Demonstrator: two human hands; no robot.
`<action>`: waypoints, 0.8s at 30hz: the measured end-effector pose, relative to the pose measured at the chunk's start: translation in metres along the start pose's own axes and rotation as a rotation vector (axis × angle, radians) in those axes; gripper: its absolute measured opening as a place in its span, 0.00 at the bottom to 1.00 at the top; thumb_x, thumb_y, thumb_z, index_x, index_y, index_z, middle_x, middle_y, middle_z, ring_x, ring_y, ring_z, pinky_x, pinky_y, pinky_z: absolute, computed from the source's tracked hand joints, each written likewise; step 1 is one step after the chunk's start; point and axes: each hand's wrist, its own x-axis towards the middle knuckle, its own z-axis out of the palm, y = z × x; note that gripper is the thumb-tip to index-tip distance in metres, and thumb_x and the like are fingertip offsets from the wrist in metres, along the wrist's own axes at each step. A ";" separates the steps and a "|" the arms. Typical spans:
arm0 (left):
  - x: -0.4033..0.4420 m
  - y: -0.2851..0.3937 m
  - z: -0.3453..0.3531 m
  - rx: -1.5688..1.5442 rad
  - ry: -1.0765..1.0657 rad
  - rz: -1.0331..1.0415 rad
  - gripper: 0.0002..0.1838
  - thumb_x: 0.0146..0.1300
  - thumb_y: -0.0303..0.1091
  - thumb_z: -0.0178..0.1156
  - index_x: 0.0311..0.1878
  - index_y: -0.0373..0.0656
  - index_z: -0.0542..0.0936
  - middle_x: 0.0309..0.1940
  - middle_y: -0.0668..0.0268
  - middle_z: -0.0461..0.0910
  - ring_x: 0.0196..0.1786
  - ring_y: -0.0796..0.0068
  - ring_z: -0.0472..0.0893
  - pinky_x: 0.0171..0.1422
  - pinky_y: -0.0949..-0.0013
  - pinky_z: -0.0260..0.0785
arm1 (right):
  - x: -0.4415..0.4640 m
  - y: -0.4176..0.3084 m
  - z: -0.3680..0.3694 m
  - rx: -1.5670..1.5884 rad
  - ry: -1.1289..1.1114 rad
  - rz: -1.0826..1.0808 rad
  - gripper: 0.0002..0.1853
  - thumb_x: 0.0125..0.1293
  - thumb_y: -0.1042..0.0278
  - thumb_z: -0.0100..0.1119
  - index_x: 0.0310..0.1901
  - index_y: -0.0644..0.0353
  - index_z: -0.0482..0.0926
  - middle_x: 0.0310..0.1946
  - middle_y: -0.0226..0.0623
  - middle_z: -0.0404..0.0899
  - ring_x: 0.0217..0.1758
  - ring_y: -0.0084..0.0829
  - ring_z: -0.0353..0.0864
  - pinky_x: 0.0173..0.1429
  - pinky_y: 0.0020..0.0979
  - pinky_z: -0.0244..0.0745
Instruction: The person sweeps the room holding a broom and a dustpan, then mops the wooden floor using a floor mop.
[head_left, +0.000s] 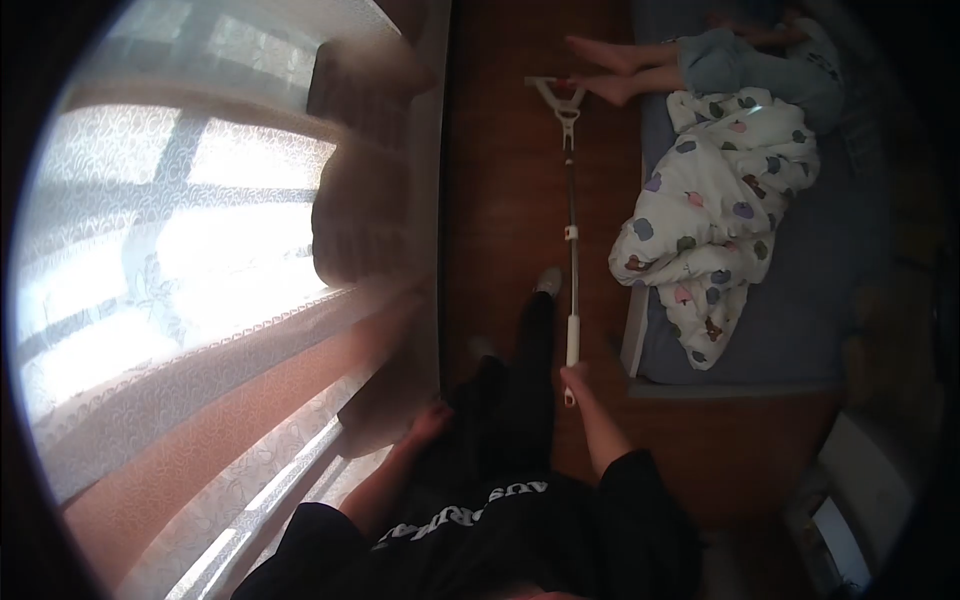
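Note:
My right hand is wrapped round the white grip near the lower end of a long-handled mop. The pole runs straight away from me over the wooden floor, and its triangular white head with a bit of red lies at the far end, beside a person's feet. My left hand is low on the left, beside my dark trousers and near the window ledge. Its fingers look curled, but they are too dark and small to tell whether they hold anything.
A bed with a patterned white quilt stands on the right; a person's bare legs extend over its far edge. Sheer curtains and a bright window line the left. A pale object stands at the lower right.

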 end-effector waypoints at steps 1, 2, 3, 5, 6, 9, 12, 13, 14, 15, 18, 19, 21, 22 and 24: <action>0.003 -0.009 0.000 -0.080 -0.018 0.021 0.12 0.60 0.40 0.54 0.39 0.43 0.79 0.28 0.65 0.79 0.31 0.76 0.78 0.37 0.69 0.71 | -0.033 0.029 -0.005 -0.070 -0.033 0.030 0.10 0.48 0.72 0.55 0.30 0.71 0.73 0.19 0.42 0.73 0.22 0.31 0.76 0.22 0.38 0.67; 0.009 -0.020 -0.001 -0.165 -0.033 0.040 0.12 0.60 0.40 0.53 0.39 0.44 0.79 0.28 0.65 0.79 0.32 0.76 0.78 0.37 0.69 0.71 | -0.040 0.084 0.003 -0.141 0.015 0.000 0.11 0.50 0.72 0.54 0.30 0.73 0.72 0.20 0.41 0.73 0.23 0.31 0.75 0.22 0.38 0.66; 0.024 -0.052 -0.001 0.080 0.070 0.410 0.11 0.60 0.40 0.54 0.37 0.44 0.80 0.27 0.65 0.79 0.30 0.77 0.77 0.35 0.70 0.70 | -0.073 0.123 -0.003 -0.054 -0.005 -0.132 0.11 0.53 0.72 0.53 0.31 0.74 0.72 0.18 0.39 0.72 0.21 0.31 0.75 0.20 0.39 0.66; 0.025 -0.069 -0.005 -0.124 0.045 0.262 0.11 0.59 0.39 0.54 0.36 0.44 0.80 0.25 0.66 0.78 0.29 0.77 0.77 0.34 0.70 0.70 | -0.117 0.181 -0.012 -0.191 -0.157 0.113 0.12 0.58 0.70 0.51 0.37 0.74 0.70 0.25 0.39 0.72 0.28 0.33 0.75 0.26 0.38 0.68; 0.028 -0.069 -0.011 -0.281 0.023 0.113 0.10 0.59 0.39 0.55 0.36 0.44 0.80 0.24 0.67 0.78 0.28 0.77 0.77 0.33 0.71 0.69 | -0.138 0.197 -0.017 -0.203 -0.156 0.140 0.13 0.59 0.70 0.50 0.39 0.73 0.70 0.27 0.39 0.72 0.29 0.33 0.75 0.28 0.37 0.68; 0.021 -0.070 -0.030 -0.293 0.057 0.116 0.10 0.58 0.39 0.55 0.35 0.44 0.80 0.23 0.68 0.78 0.27 0.78 0.76 0.32 0.71 0.69 | -0.183 0.225 -0.028 -0.208 -0.148 0.199 0.14 0.62 0.68 0.47 0.44 0.71 0.67 0.32 0.39 0.71 0.33 0.33 0.74 0.33 0.36 0.69; -0.005 -0.063 -0.047 -0.260 0.127 0.111 0.11 0.56 0.40 0.55 0.33 0.44 0.80 0.22 0.67 0.78 0.27 0.79 0.76 0.32 0.71 0.68 | -0.200 0.230 -0.039 -0.171 -0.124 0.188 0.16 0.64 0.66 0.43 0.49 0.69 0.65 0.37 0.39 0.70 0.37 0.33 0.73 0.38 0.34 0.69; -0.001 -0.078 -0.044 -0.256 0.134 0.105 0.11 0.56 0.40 0.55 0.33 0.44 0.80 0.22 0.67 0.78 0.27 0.79 0.76 0.32 0.71 0.68 | -0.201 0.228 -0.041 -0.155 -0.120 0.175 0.17 0.65 0.65 0.42 0.51 0.68 0.64 0.39 0.39 0.70 0.39 0.33 0.72 0.40 0.34 0.70; 0.005 -0.094 -0.042 -0.241 0.157 0.178 0.13 0.57 0.41 0.55 0.32 0.42 0.80 0.22 0.67 0.78 0.26 0.79 0.76 0.31 0.72 0.68 | -0.198 0.222 -0.042 -0.140 -0.120 0.152 0.18 0.66 0.64 0.40 0.52 0.67 0.63 0.41 0.39 0.70 0.40 0.33 0.72 0.41 0.33 0.70; 0.014 -0.108 -0.048 -0.216 0.179 0.247 0.15 0.58 0.43 0.56 0.30 0.40 0.80 0.22 0.66 0.78 0.25 0.79 0.75 0.30 0.73 0.67 | -0.188 0.221 -0.045 -0.099 -0.124 0.095 0.18 0.67 0.64 0.39 0.54 0.66 0.62 0.42 0.39 0.69 0.41 0.33 0.71 0.43 0.33 0.70; 0.011 -0.111 -0.047 -0.219 0.279 0.068 0.13 0.59 0.41 0.55 0.32 0.40 0.81 0.24 0.66 0.78 0.26 0.78 0.75 0.31 0.73 0.68 | -0.185 0.151 -0.052 0.242 -0.079 0.144 0.16 0.66 0.67 0.42 0.53 0.66 0.64 0.43 0.41 0.69 0.40 0.36 0.72 0.41 0.33 0.72; 0.016 -0.120 -0.045 -0.197 0.275 0.054 0.13 0.59 0.41 0.55 0.32 0.40 0.81 0.24 0.66 0.78 0.26 0.78 0.75 0.31 0.73 0.68 | -0.208 0.077 -0.049 -0.104 0.059 0.091 0.10 0.60 0.74 0.51 0.42 0.66 0.67 0.31 0.38 0.70 0.32 0.25 0.71 0.29 0.29 0.67; 0.026 -0.132 -0.041 -0.407 0.217 0.057 0.12 0.54 0.37 0.53 0.34 0.42 0.81 0.25 0.65 0.79 0.28 0.78 0.76 0.33 0.71 0.68 | -0.200 -0.025 -0.049 -0.188 -0.105 0.175 0.17 0.58 0.71 0.53 0.47 0.68 0.64 0.35 0.41 0.71 0.31 0.28 0.73 0.28 0.31 0.70; 0.016 -0.106 -0.042 -0.401 0.221 0.057 0.12 0.54 0.37 0.53 0.34 0.42 0.81 0.25 0.65 0.79 0.28 0.78 0.76 0.33 0.71 0.68 | -0.139 -0.009 -0.036 -0.115 -0.055 0.069 0.17 0.56 0.70 0.54 0.45 0.69 0.67 0.26 0.39 0.73 0.22 0.29 0.73 0.23 0.33 0.69; -0.026 -0.048 -0.050 -0.588 0.246 0.013 0.11 0.57 0.34 0.52 0.36 0.40 0.80 0.25 0.65 0.79 0.29 0.77 0.76 0.33 0.72 0.68 | -0.109 -0.091 -0.022 0.086 -0.317 0.127 0.07 0.53 0.70 0.54 0.28 0.65 0.73 0.10 0.33 0.66 0.11 0.28 0.65 0.16 0.31 0.63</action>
